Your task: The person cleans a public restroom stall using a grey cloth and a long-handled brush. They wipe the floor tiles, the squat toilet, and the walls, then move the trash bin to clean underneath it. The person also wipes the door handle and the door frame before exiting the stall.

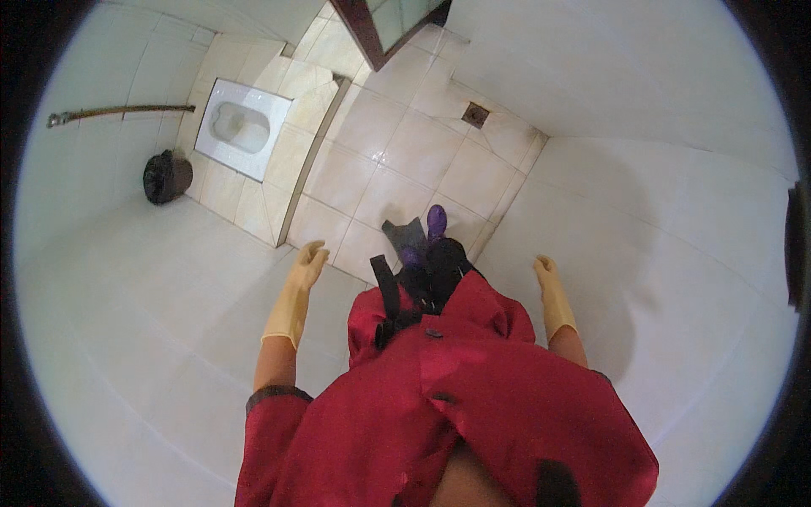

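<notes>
My left hand, in a cream rubber glove that reaches up the forearm, hangs away from my body with its fingers loosely bent and apart. It holds nothing and is nearest to the low tiled step. On the other side my right hand, gloved alike, hangs near the pale wall. No object shows in it, but its fingers are partly hidden. Between the hands are my red top and a purple shoe. A dark grey flat thing lies by my other foot; its kind is unclear.
A white squat toilet is set into the raised tiled platform. Beside it stand a dark bin with a black liner and a pipe along the wall. A square drain lies in the floor. A brown-framed door stands ahead.
</notes>
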`<state>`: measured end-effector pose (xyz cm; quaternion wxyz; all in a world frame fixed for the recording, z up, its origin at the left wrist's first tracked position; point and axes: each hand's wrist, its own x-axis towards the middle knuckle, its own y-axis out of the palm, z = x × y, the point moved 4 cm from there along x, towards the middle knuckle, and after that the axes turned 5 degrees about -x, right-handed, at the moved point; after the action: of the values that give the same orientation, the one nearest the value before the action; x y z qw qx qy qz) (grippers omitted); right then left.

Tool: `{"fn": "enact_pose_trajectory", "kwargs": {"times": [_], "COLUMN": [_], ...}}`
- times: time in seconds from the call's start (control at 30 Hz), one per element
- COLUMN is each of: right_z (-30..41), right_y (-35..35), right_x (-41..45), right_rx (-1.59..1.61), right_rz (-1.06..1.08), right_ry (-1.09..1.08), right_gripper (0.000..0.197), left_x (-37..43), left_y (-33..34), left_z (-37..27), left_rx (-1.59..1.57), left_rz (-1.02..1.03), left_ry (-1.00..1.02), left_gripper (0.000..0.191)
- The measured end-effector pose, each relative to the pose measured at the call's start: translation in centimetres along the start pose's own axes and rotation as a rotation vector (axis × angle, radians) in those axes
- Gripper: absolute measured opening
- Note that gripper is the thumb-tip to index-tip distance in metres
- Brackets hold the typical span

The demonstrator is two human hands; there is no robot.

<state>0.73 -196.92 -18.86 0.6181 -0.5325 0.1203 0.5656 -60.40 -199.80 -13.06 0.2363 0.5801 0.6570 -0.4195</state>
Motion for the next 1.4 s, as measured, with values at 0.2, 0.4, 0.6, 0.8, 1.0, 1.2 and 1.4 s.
{"fn": "enact_pose_trajectory", "kwargs": {"times": [0.2,0.4,0.6,0.8,1.0,1.2,1.4], "right_z": [-2.9,8.4,10.2,8.5,8.3,5.1,3.2], "right_y": [0.9,4.6,12.6,13.4,7.2,2.3,-1.1], "right_x": [2.4,-0.4,-4.7,-5.3,-2.9,-0.2,-0.7], "right_rx": [-0.082,-0.108,-0.235,-0.391,-0.208,-0.122,-0.183], "right_rz": [0.046,0.023,0.045,0.063,0.073,-0.031,-0.061], "right_ry": [0.080,-0.202,-0.190,-0.260,-0.201,-0.289,-0.144], "right_gripper": [0.044,0.044,0.039,0.039,0.037,0.036,0.041], "left_x": [-2.4,-3.9,-8.4,-6.7,-3.3,-0.9,-1.4], "left_y": [-2.3,-8.5,-13.0,-14.3,-7.9,-0.6,1.2], "left_z": [-0.5,15.4,23.9,24.6,12.4,2.7,-0.8], "left_rx": [-0.094,-0.144,-0.320,-0.372,-0.311,-0.153,0.036], "left_rz": [-0.039,-0.096,-0.206,-0.275,-0.172,0.007,0.003], "left_ry": [-0.023,-0.122,-0.346,-0.373,-0.241,-0.060,0.021], "left_gripper": [0.046,0.043,0.036,0.037,0.038,0.044,0.045]}}
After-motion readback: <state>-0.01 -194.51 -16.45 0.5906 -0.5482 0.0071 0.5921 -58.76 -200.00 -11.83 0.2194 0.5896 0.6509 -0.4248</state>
